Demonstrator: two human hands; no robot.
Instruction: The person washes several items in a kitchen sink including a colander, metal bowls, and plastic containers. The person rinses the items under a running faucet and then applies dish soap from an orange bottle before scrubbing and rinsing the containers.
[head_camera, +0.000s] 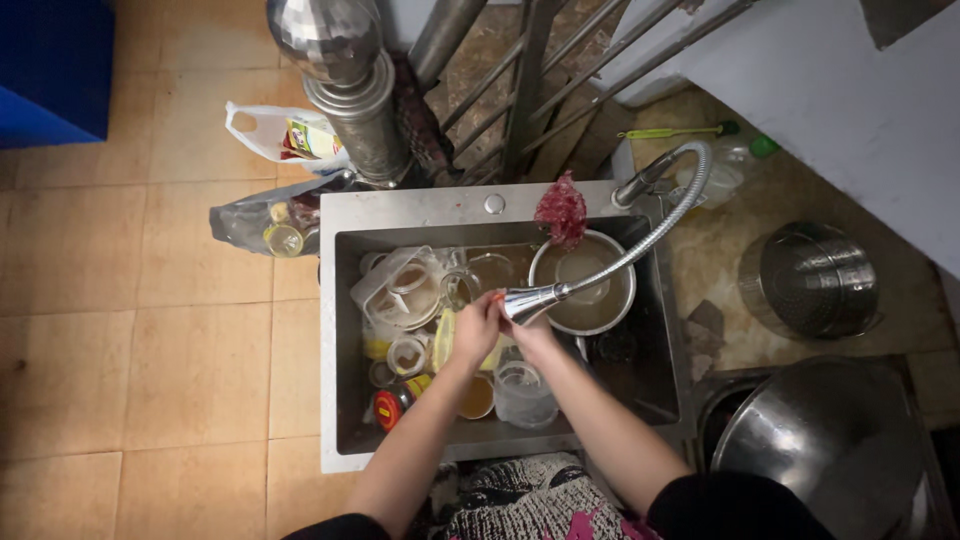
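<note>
Both my hands meet over a steel sink (328, 330) packed with dishes, right under the spray head (530, 301) of a flexible hose tap. My left hand (476, 326) is curled on a yellow-green object (444, 340), with its fingertips up at the nozzle. Just right of it and touching it, my right hand (535, 338) sits below the nozzle; what it holds is hidden. Below them stands a clear plastic cup (522, 395). A round metal bowl (600, 312) lies to the right, a clear plastic container (400, 285) to the left.
A red mesh scrubber (562, 210) lies on the sink's back rim. Jars and lids, one red-capped (388, 408), fill the sink's left side. On the right stand a steel pot (815, 280) and a big steel bowl (830, 440). Plastic bags (280, 135) and a stair railing post (340, 70) lie beyond.
</note>
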